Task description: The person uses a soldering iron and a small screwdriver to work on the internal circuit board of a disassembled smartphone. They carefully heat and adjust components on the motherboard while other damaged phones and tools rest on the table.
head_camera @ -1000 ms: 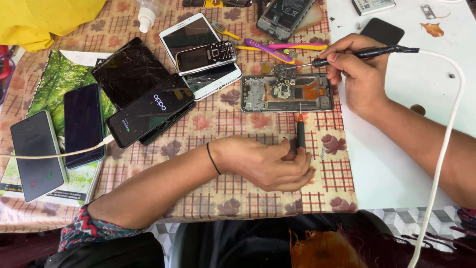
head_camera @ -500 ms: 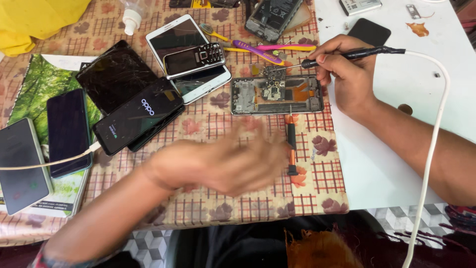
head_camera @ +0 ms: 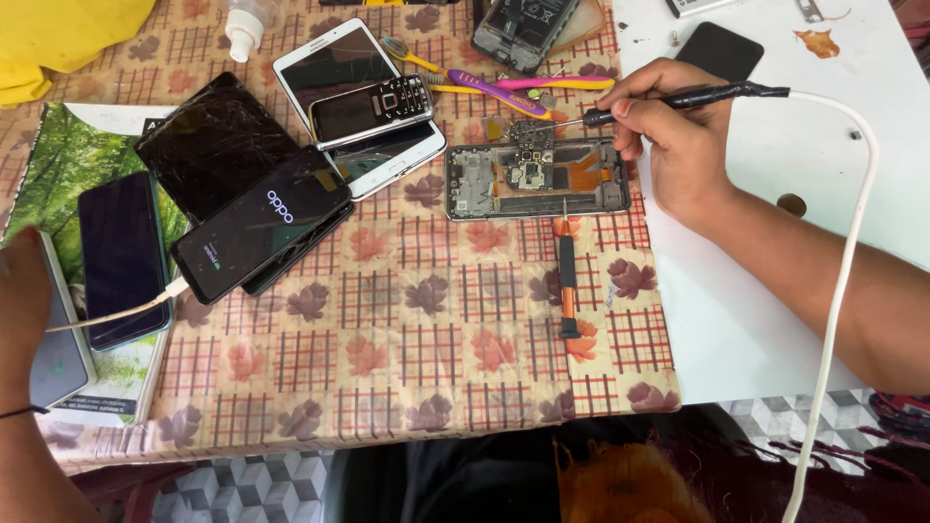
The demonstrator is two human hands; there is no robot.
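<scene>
My right hand [head_camera: 678, 145] grips a black soldering pen [head_camera: 712, 95] with a white cord [head_camera: 843, 281]. Its tip points at the circuit board of an opened phone frame [head_camera: 538, 179]. A black and orange screwdriver [head_camera: 567, 281] lies loose on the checked cloth just below that frame. My left hand [head_camera: 24, 300] is at the far left edge, over a grey device [head_camera: 58, 358]. Its fingers are cut off by the frame edge.
Several phones lie at upper left: a black one showing a boot screen [head_camera: 262, 232] on a white cable, a cracked tablet [head_camera: 208, 140], a white tablet [head_camera: 358, 97] with a keypad phone [head_camera: 373, 107] on it. Tweezers and a purple tool [head_camera: 494, 92] lie behind. A white board [head_camera: 775, 194] covers the right.
My left hand let go of the screwdriver, which now lies on the cloth, and swept from the middle to the far left edge. The right hand stays at the opened phone.
</scene>
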